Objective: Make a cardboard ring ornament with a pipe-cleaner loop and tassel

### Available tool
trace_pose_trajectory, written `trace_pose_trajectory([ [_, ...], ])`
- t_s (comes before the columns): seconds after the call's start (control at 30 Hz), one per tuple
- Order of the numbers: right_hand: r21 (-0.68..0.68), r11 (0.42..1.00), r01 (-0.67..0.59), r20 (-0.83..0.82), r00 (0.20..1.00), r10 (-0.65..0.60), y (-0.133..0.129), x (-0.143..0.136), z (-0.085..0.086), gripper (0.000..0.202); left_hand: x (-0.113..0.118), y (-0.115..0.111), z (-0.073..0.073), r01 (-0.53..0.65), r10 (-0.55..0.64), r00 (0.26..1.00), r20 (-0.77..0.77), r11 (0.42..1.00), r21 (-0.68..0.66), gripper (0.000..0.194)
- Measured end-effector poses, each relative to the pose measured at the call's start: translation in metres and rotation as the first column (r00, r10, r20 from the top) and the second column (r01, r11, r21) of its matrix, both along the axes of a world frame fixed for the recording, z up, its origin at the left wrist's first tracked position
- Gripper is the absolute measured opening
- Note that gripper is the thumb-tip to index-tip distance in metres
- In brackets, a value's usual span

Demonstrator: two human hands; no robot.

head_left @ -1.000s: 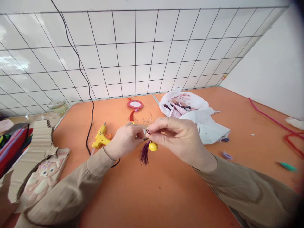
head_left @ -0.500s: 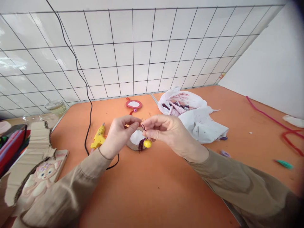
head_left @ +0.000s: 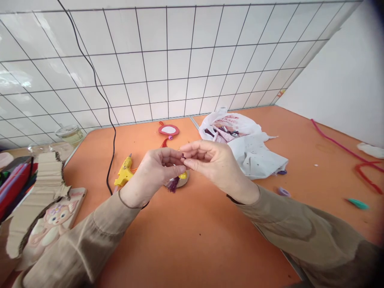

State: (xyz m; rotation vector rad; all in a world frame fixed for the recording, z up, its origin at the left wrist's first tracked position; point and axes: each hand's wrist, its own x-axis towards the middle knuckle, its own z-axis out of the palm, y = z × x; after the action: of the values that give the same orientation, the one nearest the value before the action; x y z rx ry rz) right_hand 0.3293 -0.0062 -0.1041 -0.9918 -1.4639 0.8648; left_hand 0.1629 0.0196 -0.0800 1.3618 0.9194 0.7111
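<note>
My left hand (head_left: 154, 172) is closed, thumb and fingers pinched together at the cord above a yellow bell (head_left: 183, 175). Opposite it, my right hand (head_left: 214, 166) pinches the dark cord loop (head_left: 183, 156) between thumb and forefinger. From the bell hangs a dark purple tassel (head_left: 173, 185), seen just below my left thumb. Behind them on the orange table lies a round cardboard piece (head_left: 183, 181), mostly covered by my hands and the tassel. How the cord runs between my fingertips is partly hidden.
A yellow glue gun (head_left: 124, 172) lies to the left near a black cable (head_left: 113, 144). Farther back is a red oval ornament (head_left: 161, 129). A white plastic bag (head_left: 255, 156) sits at right, with a green piece (head_left: 358, 203) beyond. Torn cardboard (head_left: 49, 176) is at left.
My left hand has moved right, its fingers now meeting the cord beside my right fingertips. The bell and tassel have shifted slightly left and up, partly behind my left thumb.
</note>
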Motion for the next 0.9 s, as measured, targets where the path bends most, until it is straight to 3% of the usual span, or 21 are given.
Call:
trace_pose_trajectory([
  [0.3,0.037,0.999,-0.009,0.089,0.996,0.006,-0.0008,0.0029,0.0013,0.005,-0.0035,0.0053,-0.0042,0.089,-0.080,0.995,0.066,0.986,-0.144,0.024],
  [0.63,0.030,0.999,0.028,0.099,0.995,-0.031,0.0001,0.0034,0.0023,0.003,-0.0028,0.0067,-0.0088,0.103,-0.102,0.995,0.021,0.992,-0.079,0.020],
  [0.9,0.233,0.972,-0.016,0.221,0.974,-0.038,0.0019,0.0095,0.0016,0.012,-0.0050,0.0072,-0.0068,0.175,-0.165,0.982,0.088,0.977,-0.122,0.016],
])
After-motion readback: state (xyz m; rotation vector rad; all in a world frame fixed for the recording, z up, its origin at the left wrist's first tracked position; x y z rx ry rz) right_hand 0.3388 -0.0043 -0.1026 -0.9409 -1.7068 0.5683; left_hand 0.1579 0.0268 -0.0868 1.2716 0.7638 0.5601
